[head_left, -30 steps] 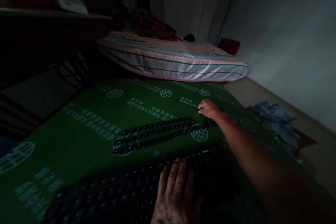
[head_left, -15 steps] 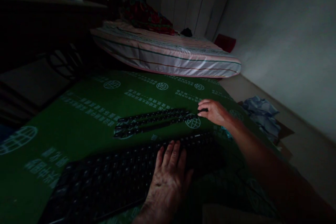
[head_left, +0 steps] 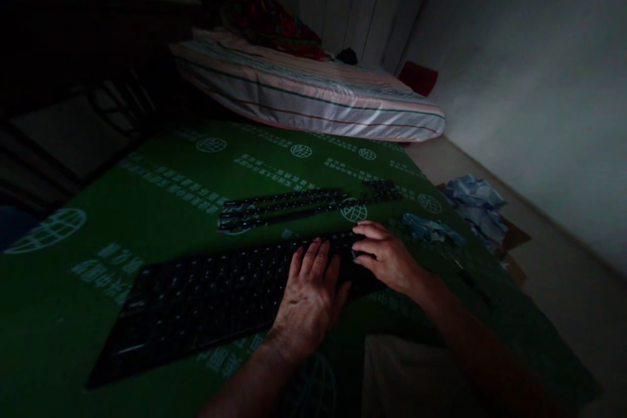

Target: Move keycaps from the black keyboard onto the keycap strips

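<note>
A black computer keyboard (head_left: 196, 307) lies at a slant on the green printed board in front of me. My left hand (head_left: 308, 290) rests on its right part, palm down with the fingers stretched out. Over the keyboard's right end is my right hand (head_left: 382, 253), its thumb and fingers pinching a small dark keycap (head_left: 355, 253), partly covered by the fingertips. Behind the keyboard, loose black keycaps (head_left: 279, 207) are laid out in rows. A heap of more keycaps (head_left: 381, 190) sits to their right. Dim light hides the detail of the keyboard's right end.
Blue crumpled cloth (head_left: 431, 230) lies on the green board (head_left: 161, 209), right of the keyboard. A thin dark tool (head_left: 473, 281) is near it. Beyond stands a bed with a striped sheet (head_left: 313, 101). Crumpled fabric (head_left: 475, 202) is on the floor by the wall.
My right hand has come back from near the keycap heap to the keyboard's right end, carrying the small keycap. My left hand stays on the keyboard. The view has shifted slightly.
</note>
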A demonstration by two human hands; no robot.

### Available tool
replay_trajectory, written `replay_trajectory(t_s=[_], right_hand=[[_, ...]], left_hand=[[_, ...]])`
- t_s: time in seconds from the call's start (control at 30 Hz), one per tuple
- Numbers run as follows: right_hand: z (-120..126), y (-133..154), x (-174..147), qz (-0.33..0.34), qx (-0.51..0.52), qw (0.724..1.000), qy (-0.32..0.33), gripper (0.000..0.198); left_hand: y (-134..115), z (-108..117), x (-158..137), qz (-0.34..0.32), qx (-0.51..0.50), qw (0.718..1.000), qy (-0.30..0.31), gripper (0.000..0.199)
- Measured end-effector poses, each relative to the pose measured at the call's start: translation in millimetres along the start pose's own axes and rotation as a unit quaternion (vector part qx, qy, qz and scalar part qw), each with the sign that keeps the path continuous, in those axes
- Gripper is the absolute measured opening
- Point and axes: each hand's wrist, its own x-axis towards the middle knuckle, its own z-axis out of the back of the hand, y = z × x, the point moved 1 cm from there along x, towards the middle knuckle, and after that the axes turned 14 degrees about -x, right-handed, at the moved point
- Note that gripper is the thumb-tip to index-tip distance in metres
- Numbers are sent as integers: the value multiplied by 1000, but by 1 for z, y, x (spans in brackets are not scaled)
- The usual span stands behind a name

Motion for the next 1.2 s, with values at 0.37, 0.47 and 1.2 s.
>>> replay_trajectory(t_s=[0.37, 0.47, 1.2], right_hand=[[-8, 5, 5, 10, -10, 1000, 22, 13], [-10, 2, 6, 14, 1, 1000, 22, 15], [-26, -9, -5, -43, 105, 993, -35, 20]], left_hand=[[-1, 3, -2, -2, -13, 1000, 4, 35], [-2, 3, -1, -1, -16, 1000, 7, 35], [-3, 1, 3, 3, -5, 999, 40, 41]])
